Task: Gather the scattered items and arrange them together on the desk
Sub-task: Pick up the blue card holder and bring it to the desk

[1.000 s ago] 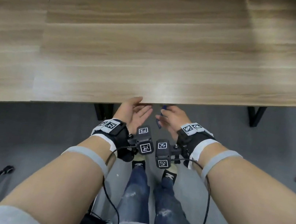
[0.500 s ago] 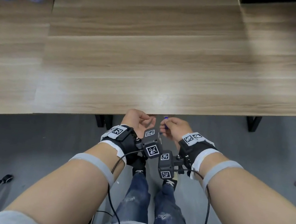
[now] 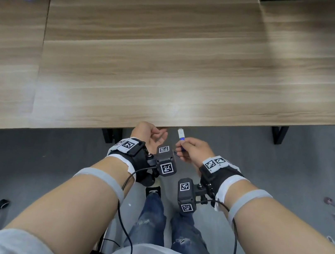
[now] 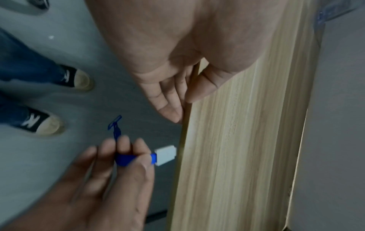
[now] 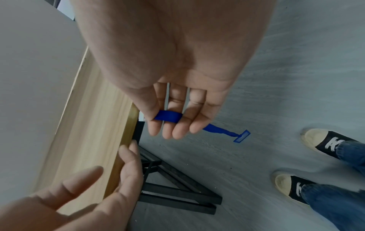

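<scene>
Right hand [image 3: 193,150] — pinches blue razor [image 4: 136,157] | left hand [image 3: 150,134] — slack at desk [image 3: 170,73] edge

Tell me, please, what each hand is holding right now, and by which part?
The right hand pinches the blue tool by its middle, white cap and thin end free. The left hand holds nothing.

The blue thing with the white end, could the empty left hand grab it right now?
Probably yes. The left hand rests open at the desk edge, beside the blue tool that the right hand pinches. Nothing sits between them, though the right-hand fingers cover most of the handle.
</scene>
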